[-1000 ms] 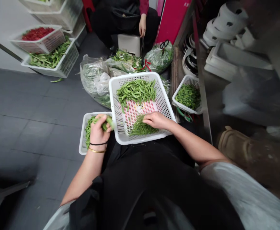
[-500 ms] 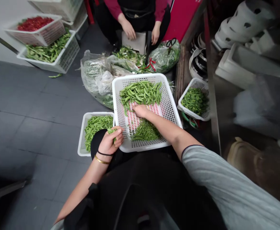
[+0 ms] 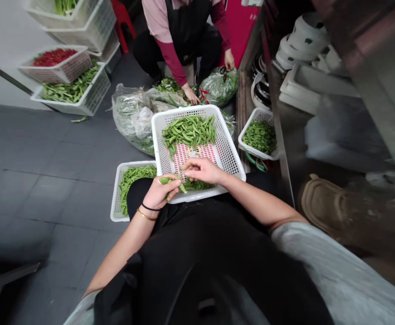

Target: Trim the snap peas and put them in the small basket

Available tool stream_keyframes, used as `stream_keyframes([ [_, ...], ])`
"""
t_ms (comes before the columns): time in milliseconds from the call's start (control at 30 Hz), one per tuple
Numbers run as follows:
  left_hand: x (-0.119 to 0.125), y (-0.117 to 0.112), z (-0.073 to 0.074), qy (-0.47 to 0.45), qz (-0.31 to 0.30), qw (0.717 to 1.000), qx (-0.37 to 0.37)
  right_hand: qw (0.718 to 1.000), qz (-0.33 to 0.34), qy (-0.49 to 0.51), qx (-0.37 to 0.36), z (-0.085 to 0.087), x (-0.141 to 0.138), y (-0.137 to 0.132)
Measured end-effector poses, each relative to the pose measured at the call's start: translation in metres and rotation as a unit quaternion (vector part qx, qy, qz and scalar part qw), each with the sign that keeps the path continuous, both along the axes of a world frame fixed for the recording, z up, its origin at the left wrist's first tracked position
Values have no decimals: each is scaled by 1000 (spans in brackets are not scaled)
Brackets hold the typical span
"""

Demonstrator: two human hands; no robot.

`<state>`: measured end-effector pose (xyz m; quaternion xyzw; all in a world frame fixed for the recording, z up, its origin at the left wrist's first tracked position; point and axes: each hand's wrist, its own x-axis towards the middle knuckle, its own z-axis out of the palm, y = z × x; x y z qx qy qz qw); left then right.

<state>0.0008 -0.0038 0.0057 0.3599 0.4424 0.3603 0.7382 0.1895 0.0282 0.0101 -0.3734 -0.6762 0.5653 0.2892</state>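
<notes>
A white perforated basket (image 3: 231, 153) rests on my lap. Green pea pods (image 3: 190, 130) are heaped at its far side, and a pile of thin green trimmings (image 3: 197, 185) lies at the near side, partly hidden by my hands. Over the basket's near left corner, my left hand (image 3: 161, 192) is closed around a few pea pods (image 3: 174, 181). Close beside it, my right hand (image 3: 204, 170) pinches at the pod's end; a small green bit shows at its fingertips. Left of my knee stands a smaller white basket (image 3: 116, 194) with more pods (image 3: 134, 178).
A co-worker (image 3: 187, 45) crouches opposite, reaching among plastic bags of greens (image 3: 132, 115). At the right stands a basket of chopped greens (image 3: 260, 135) beside a metal shelf edge (image 3: 281, 167). Stacked crates (image 3: 82, 27) and a basket of red peppers (image 3: 53, 58) stand far left.
My right hand has drawn back from the far pod heap to meet my left hand. The co-worker has leaned forward and now reaches down to the greens.
</notes>
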Motion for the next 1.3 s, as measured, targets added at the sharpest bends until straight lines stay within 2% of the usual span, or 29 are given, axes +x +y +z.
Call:
stream_keyframes([
  [167, -3, -10, 9, -89, -82, 992, -21, 984, 95, -17, 150, 24, 2, -3],
  [233, -1, -13, 8, -122, -91, 988, -32, 966, 78, -55, 242, 29, 0, -11],
  [300, 2, -16, 8, -149, -79, 984, -52, 936, 33, -109, 332, 31, -2, -21],
  [400, 5, -19, 11, -170, -33, 983, -67, 903, -31, -155, 398, 30, 1, -32],
  [467, 4, -18, 12, -157, 18, 987, -40, 902, -77, -139, 402, 30, 11, -33],
  [567, 0, -16, 13, -100, 104, 989, 38, 913, -136, -109, 370, 33, 30, -29],
  [667, -2, -15, 14, -38, 138, 986, 90, 938, -128, -113, 301, 34, 37, -25],
  [767, 0, -16, 15, 7, 129, 984, 119, 952, -46, -169, 252, 29, 25, -24],
  [833, 0, -17, 17, 42, 125, 982, 138, 939, 10, -223, 263, 23, 14, -24],
  [900, -2, -18, 19, 103, 112, 975, 161, 928, 34, -241, 282, 19, 7, -22],
  [1000, -3, -20, 21, 193, 36, 961, 196, 931, 41, -211, 293, 18, 3, -18],
  [1067, 1, -21, 19, 204, -25, 957, 203, 930, 61, -207, 299, 19, 0, -16],
  [1133, 6, -21, 14, 185, -46, 965, 183, 926, 70, -214, 303, 20, -2, -15],
  [1200, 7, -17, 9, 155, -8, 977, 147, 927, 57, -216, 301, 18, 0, -13],
  [1300, -4, -6, 2, 78, 118, 984, 109, 938, 16, -230, 260, 9, 13, -1],
])
